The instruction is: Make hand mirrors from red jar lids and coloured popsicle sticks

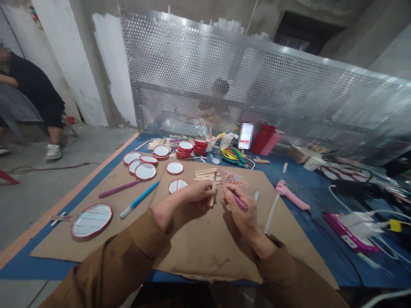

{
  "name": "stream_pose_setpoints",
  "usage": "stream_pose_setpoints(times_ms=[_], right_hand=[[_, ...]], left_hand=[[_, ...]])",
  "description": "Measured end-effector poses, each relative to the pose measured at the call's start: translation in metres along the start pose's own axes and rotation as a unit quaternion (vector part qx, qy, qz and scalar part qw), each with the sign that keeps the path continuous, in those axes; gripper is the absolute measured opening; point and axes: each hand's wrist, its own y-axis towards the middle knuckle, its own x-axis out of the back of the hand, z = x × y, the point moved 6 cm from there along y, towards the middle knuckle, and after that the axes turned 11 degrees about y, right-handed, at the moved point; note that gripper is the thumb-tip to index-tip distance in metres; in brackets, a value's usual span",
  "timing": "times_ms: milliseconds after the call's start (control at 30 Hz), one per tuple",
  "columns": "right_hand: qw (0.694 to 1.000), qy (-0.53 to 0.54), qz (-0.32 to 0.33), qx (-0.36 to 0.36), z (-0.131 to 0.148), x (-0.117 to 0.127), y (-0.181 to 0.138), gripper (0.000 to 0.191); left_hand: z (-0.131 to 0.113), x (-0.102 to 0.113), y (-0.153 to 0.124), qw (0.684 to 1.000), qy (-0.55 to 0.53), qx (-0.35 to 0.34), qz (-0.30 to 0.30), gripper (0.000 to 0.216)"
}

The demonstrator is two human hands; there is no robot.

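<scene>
My left hand (203, 196) pinches a flat wooden craft stick (213, 188) upright above the cardboard sheet (205, 252). The stick's upper end is coloured brownish red; the rest is bare wood. Close by on the right, my right hand (239, 211) is closed around a purple marker (240, 202), its tip end pointing towards the stick. Whether the tip touches the wood cannot be made out. Just beyond the hands lie several plain craft sticks (204, 172) and a heap of small coloured bits (234, 177). A red-rimmed round disc (177, 185) is partly behind my left forearm.
Left on the cardboard are a blue marker (139, 199), a purple stick-like piece (118, 189) and a shiny disc with a handle (92, 220). Stacked discs (185, 147) and pliers (233, 157) sit farther back. Right are a pink glue gun (293, 196) and a corded power strip (349, 233).
</scene>
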Motion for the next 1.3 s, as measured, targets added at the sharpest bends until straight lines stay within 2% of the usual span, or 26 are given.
stream_pose_setpoints(times_ms=[233, 400, 633, 933, 1300], right_hand=[[1.000, 0.004, 0.001, -0.023, -0.005, 0.000, -0.002, 0.023], [0.999, -0.002, -0.002, -0.032, -0.005, 0.001, -0.003, 0.024], [0.999, 0.001, 0.004, -0.034, -0.006, 0.000, -0.002, 0.024], [0.999, 0.019, 0.000, -0.029, -0.001, 0.000, -0.003, 0.024], [0.999, 0.010, 0.006, -0.030, 0.002, -0.001, -0.003, 0.026]], left_hand=[[0.007, 0.000, 0.003, 1.000, -0.012, 0.014, -0.012, 0.014], [0.006, -0.002, 0.002, 0.999, -0.028, 0.012, -0.009, 0.011], [0.009, -0.004, 0.003, 0.999, -0.049, 0.015, 0.014, 0.017], [0.018, -0.004, 0.007, 0.999, -0.051, 0.003, 0.002, 0.019], [0.005, -0.003, 0.001, 0.996, -0.081, 0.037, -0.001, 0.020]])
